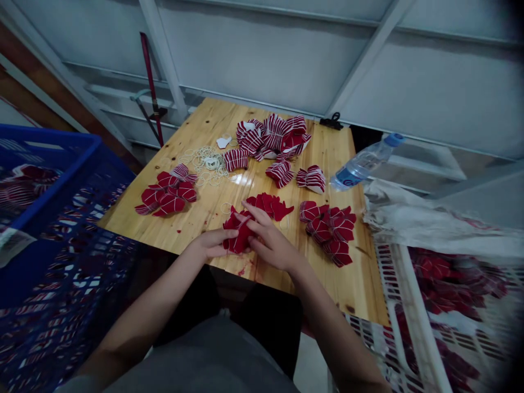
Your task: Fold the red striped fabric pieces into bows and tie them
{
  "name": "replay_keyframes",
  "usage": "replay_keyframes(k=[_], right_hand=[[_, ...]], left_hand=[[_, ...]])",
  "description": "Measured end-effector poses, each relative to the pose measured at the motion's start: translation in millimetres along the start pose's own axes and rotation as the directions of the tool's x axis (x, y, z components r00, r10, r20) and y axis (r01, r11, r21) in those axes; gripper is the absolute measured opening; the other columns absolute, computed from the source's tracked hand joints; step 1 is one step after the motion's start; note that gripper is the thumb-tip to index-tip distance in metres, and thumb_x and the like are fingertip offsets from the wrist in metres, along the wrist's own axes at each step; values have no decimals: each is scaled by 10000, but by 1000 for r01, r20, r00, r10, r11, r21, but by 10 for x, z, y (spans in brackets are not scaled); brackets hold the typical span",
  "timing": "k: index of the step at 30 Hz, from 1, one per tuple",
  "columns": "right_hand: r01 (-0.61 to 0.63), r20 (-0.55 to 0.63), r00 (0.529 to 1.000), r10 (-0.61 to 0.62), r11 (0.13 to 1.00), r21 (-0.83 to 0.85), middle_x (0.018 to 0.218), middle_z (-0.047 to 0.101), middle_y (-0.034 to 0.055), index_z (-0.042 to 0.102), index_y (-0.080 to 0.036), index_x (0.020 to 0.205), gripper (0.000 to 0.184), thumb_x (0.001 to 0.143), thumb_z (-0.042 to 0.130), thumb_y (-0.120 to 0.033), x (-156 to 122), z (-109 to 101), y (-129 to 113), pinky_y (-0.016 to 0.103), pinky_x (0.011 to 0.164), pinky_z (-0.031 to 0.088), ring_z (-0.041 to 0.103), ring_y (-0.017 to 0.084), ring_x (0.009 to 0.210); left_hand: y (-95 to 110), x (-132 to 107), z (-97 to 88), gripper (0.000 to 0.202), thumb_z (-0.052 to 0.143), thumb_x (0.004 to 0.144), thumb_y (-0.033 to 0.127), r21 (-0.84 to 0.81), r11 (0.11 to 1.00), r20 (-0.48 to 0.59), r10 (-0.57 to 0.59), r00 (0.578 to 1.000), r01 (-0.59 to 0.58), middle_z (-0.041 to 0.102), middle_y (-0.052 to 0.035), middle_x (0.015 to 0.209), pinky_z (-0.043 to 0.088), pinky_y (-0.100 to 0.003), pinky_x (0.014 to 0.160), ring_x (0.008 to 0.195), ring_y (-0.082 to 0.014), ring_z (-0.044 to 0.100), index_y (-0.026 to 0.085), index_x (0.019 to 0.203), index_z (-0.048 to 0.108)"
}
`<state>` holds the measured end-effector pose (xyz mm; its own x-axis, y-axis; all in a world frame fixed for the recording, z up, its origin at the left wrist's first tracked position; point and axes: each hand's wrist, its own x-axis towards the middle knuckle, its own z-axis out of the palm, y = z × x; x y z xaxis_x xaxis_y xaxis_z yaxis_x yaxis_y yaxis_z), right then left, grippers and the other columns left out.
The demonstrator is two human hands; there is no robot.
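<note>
My left hand (213,243) grips a stack of red fabric pieces (237,234) at the near edge of the wooden table (204,207). My right hand (268,237) is closed on the same stack from the right, fingers stretching a rubber band around it. Just behind lies a loose fan of red pieces (270,204). Banded red bundles (329,232) lie to the right, and more banded bundles (167,194) to the left. A heap of red-and-white striped pieces (272,136) sits at the back.
Loose rubber bands (207,161) lie at the back left of the table. A plastic water bottle (364,161) lies at the right edge. A blue crate (49,218) stands left, a white crate (442,305) with red pieces right, covered partly by white cloth (429,221).
</note>
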<state>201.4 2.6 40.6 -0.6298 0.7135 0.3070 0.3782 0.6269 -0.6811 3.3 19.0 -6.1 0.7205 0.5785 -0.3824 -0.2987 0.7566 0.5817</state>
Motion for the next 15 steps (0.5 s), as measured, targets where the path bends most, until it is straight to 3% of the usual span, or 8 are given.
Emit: replay_keyframes(k=[4,7,9,11,15], right_hand=[[-111,-175,979,103,993,-36,1611,178,136,389,-194,1446,568,885,477,-183,-42,115,-24,556,1159,271,203,288,1477],[-293,-372,887,274,956,4,1554,305,193,240,-144,1515,705,888,536,-272,-73,224,-42,555,1161,282,284,293,1448],[-342,-394,857,331,939,44,1490,418,184,306,-157,1493,655,890,535,-273,-84,277,-57,542,1147,323,375,287,1401],[-308,-347,886,308,950,57,1476,446,158,365,-184,1468,579,904,489,-229,-84,294,-82,524,1146,336,395,266,1388],[-195,-222,955,199,980,37,1573,292,114,275,-224,1512,612,923,440,-188,-75,237,-140,538,1184,251,230,250,1468]], left_hand=[[-21,45,31,403,867,530,213,11,1000,-19,6,1000,-6,743,-54,816,517,-270,650,723,-170,663,127,889,706],[-23,59,43,257,838,582,199,32,999,-62,39,997,-38,710,-22,683,461,-192,531,583,-108,615,117,785,703],[-26,55,41,246,851,560,178,55,998,-67,41,997,-38,689,-9,633,439,-179,500,532,-89,590,112,742,698],[-34,37,25,270,875,524,172,75,997,-44,24,999,-21,673,-4,597,443,-184,501,514,-90,584,110,713,692],[-54,-30,-26,395,902,490,354,83,997,71,-2,997,-4,681,-24,601,450,-196,490,529,-121,606,108,719,693]])
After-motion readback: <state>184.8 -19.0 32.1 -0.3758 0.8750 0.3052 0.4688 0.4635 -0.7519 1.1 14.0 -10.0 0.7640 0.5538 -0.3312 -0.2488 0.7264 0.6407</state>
